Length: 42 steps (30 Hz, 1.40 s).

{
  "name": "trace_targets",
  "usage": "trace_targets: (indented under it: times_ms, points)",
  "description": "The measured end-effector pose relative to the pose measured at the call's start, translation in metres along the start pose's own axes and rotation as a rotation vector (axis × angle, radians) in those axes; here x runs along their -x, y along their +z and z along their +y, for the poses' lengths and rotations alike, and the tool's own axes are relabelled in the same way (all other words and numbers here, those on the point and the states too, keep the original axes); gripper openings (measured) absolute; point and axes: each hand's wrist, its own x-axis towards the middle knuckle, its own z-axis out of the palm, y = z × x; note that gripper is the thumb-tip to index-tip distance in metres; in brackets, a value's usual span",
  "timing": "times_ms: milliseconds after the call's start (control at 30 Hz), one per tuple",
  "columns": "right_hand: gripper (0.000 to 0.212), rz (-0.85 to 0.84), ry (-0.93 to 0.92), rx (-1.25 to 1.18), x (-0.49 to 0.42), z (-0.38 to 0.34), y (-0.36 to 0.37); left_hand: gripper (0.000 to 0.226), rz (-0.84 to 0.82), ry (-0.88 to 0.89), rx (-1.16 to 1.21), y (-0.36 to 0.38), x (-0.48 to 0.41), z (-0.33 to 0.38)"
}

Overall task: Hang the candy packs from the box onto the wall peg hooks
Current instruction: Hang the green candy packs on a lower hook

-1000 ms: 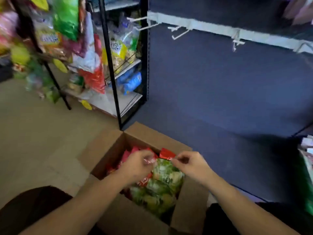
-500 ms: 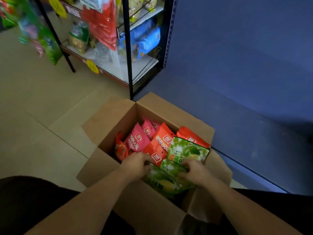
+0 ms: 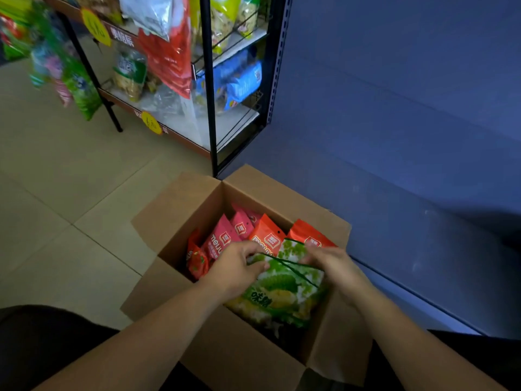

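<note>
Upper left of frame: blurred green and pink hanging snack bags [image 3: 70,80]. Pale beige tiled floor [image 3: 70,193] runs below them, down the left side.

Right of those, upper centre: black metal shelf rack [image 3: 208,80] with mixed snack bags on it, including blue plastic snack bags [image 3: 239,80] on a wire shelf. Round yellow price tag [image 3: 151,123] on the bottom shelf edge.

Lower centre: open brown cardboard box [image 3: 174,204] on the floor, flaps folded out, just beside the rack foot and the wall. Pink and red candy packs [image 3: 222,241] stand on edge in the far left part of the box, orange candy packs [image 3: 266,235] just right of them.

My left hand [image 3: 234,266] is over the box, thumb and fingers curled onto the top left edge of the green durian-print candy pack [image 3: 282,292]. That pack sits in the near half of the box, tilted. More green packs overlap it, count unclear.

My right hand [image 3: 335,266] grips the same pack at its top right edge, fingers curled.

Right side: plain dark blue wall [image 3: 394,122].
</note>
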Motion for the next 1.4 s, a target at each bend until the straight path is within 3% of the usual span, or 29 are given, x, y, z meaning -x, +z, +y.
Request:
trace_targets:
  times_ms: [67, 100, 200, 300, 367, 467, 567, 700, 833, 900, 967, 1033, 1167, 1400]
  points:
    - [0.02, 0.343, -0.141, 0.258, -0.009, 0.007, -0.012, 0.024, 0.039, -0.01, 0.059, -0.007, -0.002, 0.003]
    - [0.02, 0.383, -0.178, 0.429, -0.011, 0.012, -0.016, 0.031, 0.039, -0.027, 0.067, -0.009, -0.003, 0.005]
    - [0.049, 0.199, -0.069, 0.636, -0.019, 0.031, -0.021, 0.032, 0.038, -0.066, 0.032, -0.012, -0.005, 0.002]
    - [0.06, 0.173, -0.125, 0.917, -0.025, 0.044, -0.019, 0.022, 0.051, -0.075, -0.007, -0.012, -0.007, -0.002]
    - [0.059, 0.182, -0.176, 1.056, -0.026, 0.046, -0.019, 0.02, 0.061, -0.09, -0.012, -0.014, -0.005, 0.003]
    - [0.032, 0.183, -0.209, 1.072, -0.028, 0.048, -0.022, 0.02, 0.082, -0.113, -0.004, -0.017, -0.001, 0.013]
    - [0.022, 0.149, -0.232, 0.927, -0.022, 0.043, -0.022, 0.018, 0.119, -0.115, -0.004, -0.023, 0.008, 0.028]
    - [0.024, -0.016, -0.207, 0.339, 0.003, 0.018, -0.017, 0.009, 0.115, -0.054, -0.085, -0.043, 0.026, 0.056]
    - [0.02, 0.095, -0.266, 0.05, 0.029, -0.025, -0.038, 0.011, 0.152, 0.061, -0.165, -0.057, 0.044, 0.105]
    - [0.03, 0.12, -0.306, -0.02, 0.045, -0.052, -0.06, 0.009, 0.179, 0.099, -0.177, -0.063, 0.051, 0.135]
    - [0.009, 0.15, -0.347, 0.031, 0.062, -0.075, -0.086, 0.008, 0.209, 0.132, -0.173, -0.067, 0.056, 0.164]
    - [0.023, 0.206, -0.386, -0.001, 0.083, -0.097, -0.115, 0.01, 0.23, 0.188, -0.174, -0.066, 0.062, 0.197]
    - [0.017, 0.37, -0.415, -0.186, 0.132, -0.134, -0.182, 0.01, 0.275, 0.311, -0.192, -0.053, 0.066, 0.274]
    - [0.019, 0.587, -0.55, -0.319, 0.212, -0.147, -0.3, 0.027, 0.208, 0.553, -0.156, 0.002, 0.065, 0.399]
